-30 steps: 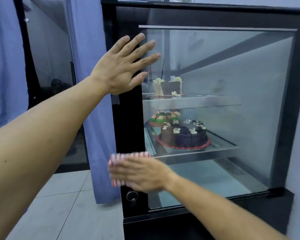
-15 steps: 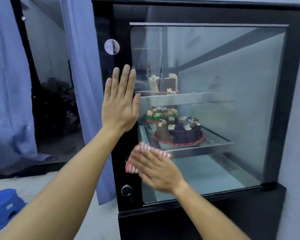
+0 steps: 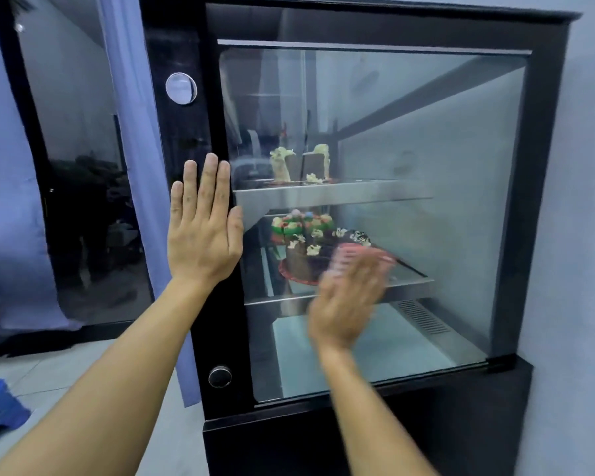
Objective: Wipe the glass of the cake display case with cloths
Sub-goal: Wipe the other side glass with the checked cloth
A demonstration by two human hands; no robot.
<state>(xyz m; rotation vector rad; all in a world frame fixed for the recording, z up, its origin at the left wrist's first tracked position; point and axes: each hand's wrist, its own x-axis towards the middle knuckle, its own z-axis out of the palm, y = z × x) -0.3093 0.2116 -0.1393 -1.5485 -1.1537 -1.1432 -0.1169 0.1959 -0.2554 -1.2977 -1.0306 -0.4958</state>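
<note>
Two hands meet the display case (image 3: pixel 543 214): left hand (image 3: pixel 203 235) flat, fingers straight, on its frame; right hand (image 3: pixel 349 304), blurred, presses a striped cloth (image 3: pixel 351 250) against the glass (image 3: pixel 426 149) with straight fingers. Quick strokes could drop the cloth.

The glass (image 3: pixel 426 166) of the display case is seen smooth and reflective, framed in glossy black panels (image 3: pixel 217 304). Brushed metal is shown by the shelves (image 3: pixel 330 197). A striped cloth (image 3: pixel 349 254) is blurred. Blue fabric curtains (image 3: pixel 131 132) appear matt.
</note>
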